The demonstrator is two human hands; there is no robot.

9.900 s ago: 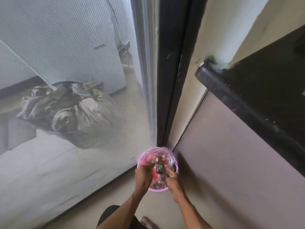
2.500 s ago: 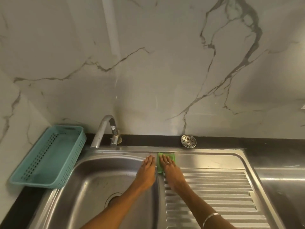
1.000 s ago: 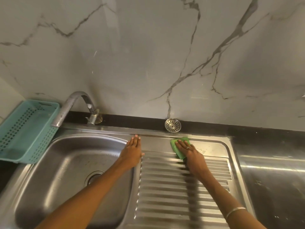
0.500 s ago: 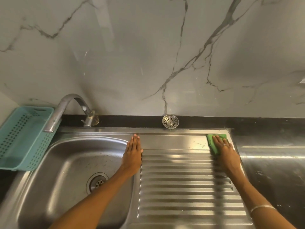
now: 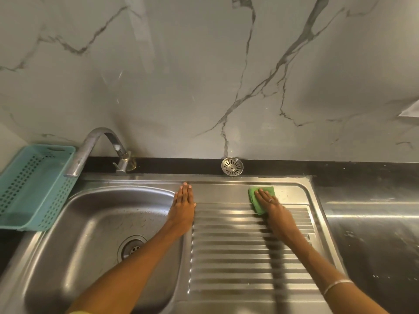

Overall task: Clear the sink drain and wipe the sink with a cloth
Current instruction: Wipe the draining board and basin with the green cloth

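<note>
We see a softly lit, rather dim scene with a greenish-grey cast. Pale streaks of reflected light run down the glossy veined marble wall, and bright bands of glare lie on the ribbed stainless steel draining board and the dark polished surface. Our arms throw soft shadows across the ribs. The wide lens bows the edges; the right forearm looks slightly smeared.

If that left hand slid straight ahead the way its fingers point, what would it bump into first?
Probably the black ledge behind the sink's back rim, then the marble wall. The left hand points between the faucet and the drain strainer.
</note>
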